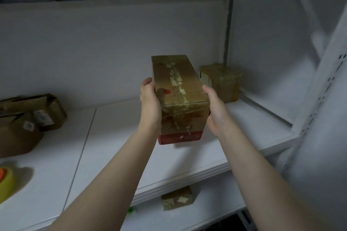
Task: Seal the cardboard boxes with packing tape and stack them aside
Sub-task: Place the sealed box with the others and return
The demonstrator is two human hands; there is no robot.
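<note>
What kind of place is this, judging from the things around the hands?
Probably a storeroom or packing corner: white shelving on several levels, cardboard boxes standing on it, and a tape roll at the left edge.

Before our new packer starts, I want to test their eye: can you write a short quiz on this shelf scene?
1. True or false: the left hand and the right hand grip the long box by its sides.
2. Where is the tape roll? A: far left on the shelf. B: on top of the long box. C: on the floor.
3. Fill in: the small box beyond the right hand stands in the shelf's back ____ corner.
Key: 1 true; 2 A; 3 right.
</note>
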